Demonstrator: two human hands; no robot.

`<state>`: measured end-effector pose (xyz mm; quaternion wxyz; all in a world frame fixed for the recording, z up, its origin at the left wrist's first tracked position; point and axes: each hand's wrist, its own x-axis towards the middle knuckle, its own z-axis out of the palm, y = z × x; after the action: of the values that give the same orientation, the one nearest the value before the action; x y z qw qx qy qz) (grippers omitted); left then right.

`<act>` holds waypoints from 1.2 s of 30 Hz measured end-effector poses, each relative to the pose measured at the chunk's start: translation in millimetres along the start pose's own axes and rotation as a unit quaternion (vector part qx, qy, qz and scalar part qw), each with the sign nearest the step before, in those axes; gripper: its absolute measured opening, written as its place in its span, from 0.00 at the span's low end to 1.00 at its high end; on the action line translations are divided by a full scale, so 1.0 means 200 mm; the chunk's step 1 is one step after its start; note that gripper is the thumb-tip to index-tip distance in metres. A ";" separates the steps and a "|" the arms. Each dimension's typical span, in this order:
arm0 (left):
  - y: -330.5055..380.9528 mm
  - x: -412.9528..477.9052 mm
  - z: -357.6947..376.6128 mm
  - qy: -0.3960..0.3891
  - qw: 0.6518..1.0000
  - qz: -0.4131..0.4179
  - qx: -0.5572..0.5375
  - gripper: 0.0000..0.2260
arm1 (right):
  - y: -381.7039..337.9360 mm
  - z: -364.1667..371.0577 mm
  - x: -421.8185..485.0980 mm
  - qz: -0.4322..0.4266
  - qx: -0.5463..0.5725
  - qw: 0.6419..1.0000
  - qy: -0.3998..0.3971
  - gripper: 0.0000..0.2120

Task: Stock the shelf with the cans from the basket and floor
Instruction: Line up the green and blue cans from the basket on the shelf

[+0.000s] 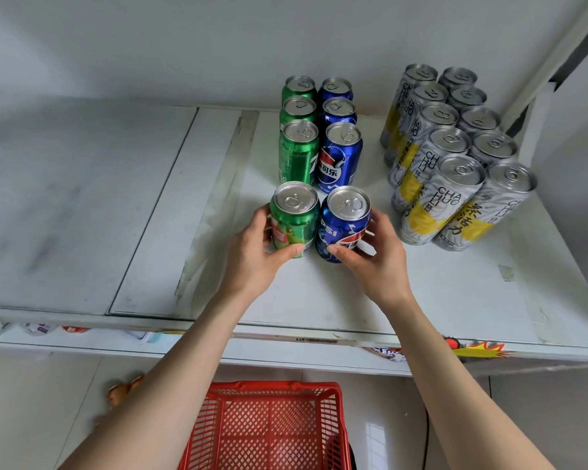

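Gripping two cans at once: the left hand (255, 247) has its fingers (286, 251) clamped round the green can (294, 220), and the right hand (374, 252) is wrapped the same way on the blue can (342, 225). Both stand upright on the white shelf (319, 293), touching side by side, just in front of the green row (297, 147) and blue row (338, 154). Off to the right stand tall silver cans (455, 184); the red basket (269, 429) sits below.
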<state>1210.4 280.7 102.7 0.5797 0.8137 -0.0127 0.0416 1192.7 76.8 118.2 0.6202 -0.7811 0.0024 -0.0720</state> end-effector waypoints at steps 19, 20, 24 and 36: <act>0.06 0.26 0.04 0.017 0.998 -0.001 0.054 0.29 | 0.02 0.03 0.29 -0.014 -0.044 0.999 0.011 0.36; 0.06 0.27 0.04 0.017 0.998 0.001 0.057 0.29 | 0.03 0.03 0.30 -0.013 -0.044 0.999 0.011 0.36; 0.05 0.30 0.04 0.020 0.998 0.002 0.056 0.28 | 0.03 0.03 0.33 -0.007 -0.043 0.999 0.013 0.37; 0.09 0.27 0.04 0.026 0.994 0.013 0.108 0.28 | 0.05 0.04 0.33 -0.008 -0.069 0.997 0.027 0.36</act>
<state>1263.2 268.1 121.8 0.4880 0.8699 -0.0040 0.0716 1259.1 75.7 114.7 0.5639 -0.8198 0.0182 -0.0978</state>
